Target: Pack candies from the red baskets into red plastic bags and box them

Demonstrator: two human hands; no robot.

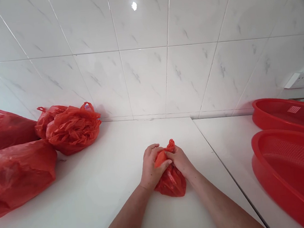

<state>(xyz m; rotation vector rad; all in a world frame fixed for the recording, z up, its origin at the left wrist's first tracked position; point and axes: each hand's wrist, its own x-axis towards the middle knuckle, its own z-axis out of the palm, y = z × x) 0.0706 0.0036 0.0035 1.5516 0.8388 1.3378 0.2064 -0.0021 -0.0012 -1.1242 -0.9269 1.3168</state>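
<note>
A small crumpled red plastic bag point(172, 180) lies on the white tabletop point(113, 161) in the middle of the view. My left hand point(153, 166) is wrapped round its left side, thumb across the front. On the other side, my right hand point(181, 158) grips the bag near its top, with a twisted tip of red plastic sticking up beside the fingers. Some of the right fingers are hidden behind the plastic. Whatever the bag may contain does not show.
Several larger red plastic bags point(73, 129) are heaped at the left, by the tiled wall point(148, 78). Two red plastic baskets point(260, 160) with perforated sides stand at the right. A seam between tabletops runs right of my hands. A wall socket point(300, 80) is above the baskets.
</note>
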